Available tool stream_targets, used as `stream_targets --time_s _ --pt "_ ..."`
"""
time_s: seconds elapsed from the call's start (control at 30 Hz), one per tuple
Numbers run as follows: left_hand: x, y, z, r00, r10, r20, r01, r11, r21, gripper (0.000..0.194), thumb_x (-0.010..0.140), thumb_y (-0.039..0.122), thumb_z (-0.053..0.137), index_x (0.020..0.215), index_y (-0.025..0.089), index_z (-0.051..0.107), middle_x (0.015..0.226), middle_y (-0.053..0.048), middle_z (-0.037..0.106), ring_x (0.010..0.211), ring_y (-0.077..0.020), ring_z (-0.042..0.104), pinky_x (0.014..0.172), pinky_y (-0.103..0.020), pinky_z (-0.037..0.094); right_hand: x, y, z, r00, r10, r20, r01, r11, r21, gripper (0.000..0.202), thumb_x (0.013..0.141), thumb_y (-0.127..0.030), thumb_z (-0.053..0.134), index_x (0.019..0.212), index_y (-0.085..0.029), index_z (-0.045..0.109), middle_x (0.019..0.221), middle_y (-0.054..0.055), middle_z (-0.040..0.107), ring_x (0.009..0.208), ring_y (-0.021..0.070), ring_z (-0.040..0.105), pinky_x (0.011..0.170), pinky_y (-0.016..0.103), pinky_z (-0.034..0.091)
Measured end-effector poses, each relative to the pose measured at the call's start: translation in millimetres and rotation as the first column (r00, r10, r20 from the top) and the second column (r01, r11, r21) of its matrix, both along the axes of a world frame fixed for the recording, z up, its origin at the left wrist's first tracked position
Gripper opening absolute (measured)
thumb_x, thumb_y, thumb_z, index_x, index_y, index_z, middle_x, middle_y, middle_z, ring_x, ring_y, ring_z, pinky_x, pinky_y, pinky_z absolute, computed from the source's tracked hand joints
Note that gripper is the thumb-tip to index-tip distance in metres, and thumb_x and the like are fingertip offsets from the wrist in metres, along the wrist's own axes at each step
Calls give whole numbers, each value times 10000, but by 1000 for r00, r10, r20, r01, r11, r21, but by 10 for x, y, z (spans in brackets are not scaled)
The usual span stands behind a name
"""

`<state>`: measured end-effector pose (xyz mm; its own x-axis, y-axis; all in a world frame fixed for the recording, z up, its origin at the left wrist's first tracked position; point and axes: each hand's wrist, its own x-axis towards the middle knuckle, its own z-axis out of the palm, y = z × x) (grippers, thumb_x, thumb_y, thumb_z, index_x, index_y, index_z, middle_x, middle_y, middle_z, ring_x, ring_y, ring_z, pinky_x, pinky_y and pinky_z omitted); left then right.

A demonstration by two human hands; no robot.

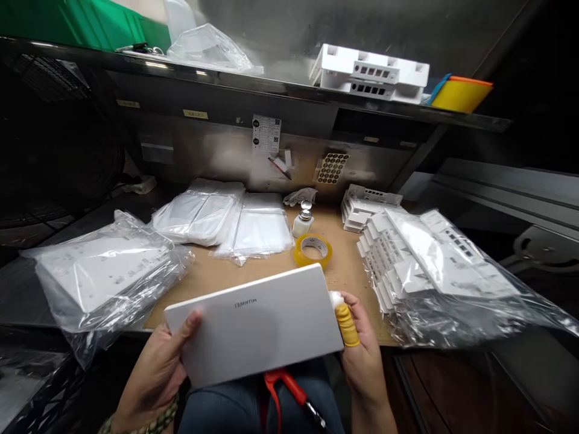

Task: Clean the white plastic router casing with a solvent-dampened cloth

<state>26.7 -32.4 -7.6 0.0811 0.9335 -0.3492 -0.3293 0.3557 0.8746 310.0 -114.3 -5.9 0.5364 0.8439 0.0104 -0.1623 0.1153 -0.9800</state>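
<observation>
A flat white plastic device cover [266, 337] marked HUAWEI, its lettering upside down to me, is held between my two hands above my lap. My left hand [165, 355] grips its left end, thumb on the top face and fingers underneath. At the right end, my right hand [359, 337] closes on the edge. Its thumb wears a yellow finger sleeve [347, 325] with something white at the tip. Just beyond the cover lies a roll of yellow tape [312, 251]. Below it, red-handled pliers or cutters [289, 389] rest on my lap, partly hidden.
Bagged white covers [104, 265] lie left; clear bags [199, 211] are stacked behind. A pump bottle [303, 220] stands mid-table. Stacked white housings [393, 259], partly in plastic, fill the right. Overhead, a shelf [280, 84] carries a green bin [81, 24], more housings [371, 72] and a yellow container [461, 95].
</observation>
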Motion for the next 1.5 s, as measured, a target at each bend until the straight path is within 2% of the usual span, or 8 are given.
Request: stream_targets --time_s 0.1,0.23,0.33,0.43,1.07,1.27,1.37,1.5 --pt "-37 -110 8 977 66 -204 -13 968 251 394 624 503 904 933 275 814 912 -43 822 832 -321 771 760 -414 663 102 -1 96 985 -170 28 167 982 85 273 950 -442 670 1135 -253 604 1046 20 754 659 84 640 585 193 526" --pt "-23 -151 68 905 -44 -423 284 802 525 171 783 453 771 902 347 832 980 -43 824 977 -354 760 930 -482 620 130 -67 266 982 4 -187 5 999 46 360 948 -553 614 1090 -222 614 1131 80 755 431 71 574 316 183 415" --pt "69 -89 128 881 -111 -461 419 638 646 171 849 365 716 978 346 826 977 -41 826 966 -350 771 924 -485 619 76 -100 320 958 31 -283 -24 999 29 432 895 -605 667 1007 -189 653 926 69 784 505 137 679 412 232 553" --pt "166 -41 180 903 -152 -402 413 565 714 158 874 312 724 1001 312 819 962 -38 828 898 -301 783 923 -425 600 41 -92 305 942 -21 -335 25 1000 8 421 832 -583 756 911 -174 694 788 51 773 579 165 722 501 244 604" --pt "166 -86 170 924 -243 -295 382 599 704 151 873 305 768 1003 245 818 976 -101 822 973 -326 758 946 -474 552 46 -58 204 932 -61 -356 48 998 -46 363 804 -528 804 881 -181 731 750 42 740 621 156 695 542 243 598" --pt "186 -138 112 915 -34 -402 358 527 771 215 907 186 701 1064 298 795 1010 -22 823 936 -268 768 1063 -476 494 -71 -72 186 933 -317 167 284 938 197 255 886 -355 755 1127 -300 695 1124 13 663 818 148 703 711 303 606" --pt "227 -155 101 892 46 -450 391 423 818 331 906 116 668 1142 330 758 1040 13 815 921 -243 765 1104 -484 449 -152 -46 220 820 -280 499 169 952 257 190 907 -248 724 1091 -297 739 1074 22 640 877 159 662 761 303 555" --pt "270 -183 102 848 122 -516 454 334 826 429 894 90 672 1232 351 705 1103 20 800 975 -243 756 1122 -489 415 -252 60 322 716 -220 662 57 964 259 195 906 -170 708 1065 -274 752 997 31 668 878 163 650 720 266 526"
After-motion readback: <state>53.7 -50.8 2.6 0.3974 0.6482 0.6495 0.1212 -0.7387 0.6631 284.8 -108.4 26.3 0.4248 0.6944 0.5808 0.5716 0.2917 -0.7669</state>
